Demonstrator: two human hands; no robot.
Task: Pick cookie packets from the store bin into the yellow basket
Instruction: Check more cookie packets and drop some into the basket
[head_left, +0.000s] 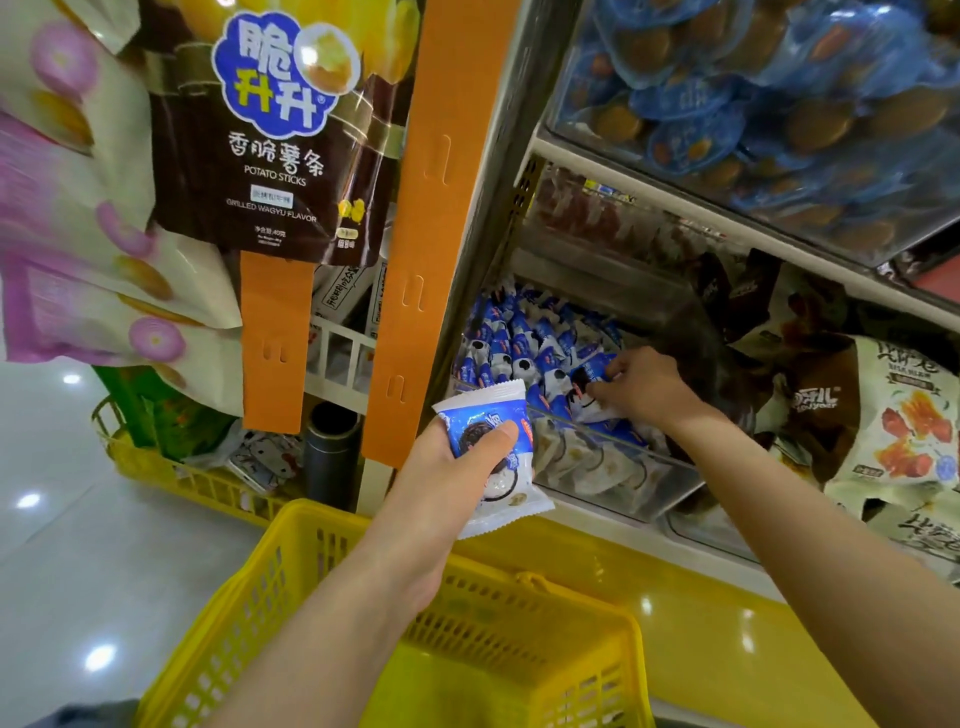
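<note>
Head view: left hand (441, 467) grips one blue-and-white cookie packet (483, 410), thumb across its front, above the far rim of the yellow basket (291, 551). Right hand (644, 387) is in the clear store bin (613, 467), near its right side, fingers curled, pinching a second packet (592, 376) on the pile.

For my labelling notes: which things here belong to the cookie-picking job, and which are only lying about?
Job: left hand, held cookie packet, right hand, bin packet, store bin, yellow basket.
Lying about: potato sticks bag, orange strip, blue snack packs above, second basket at left.
</note>
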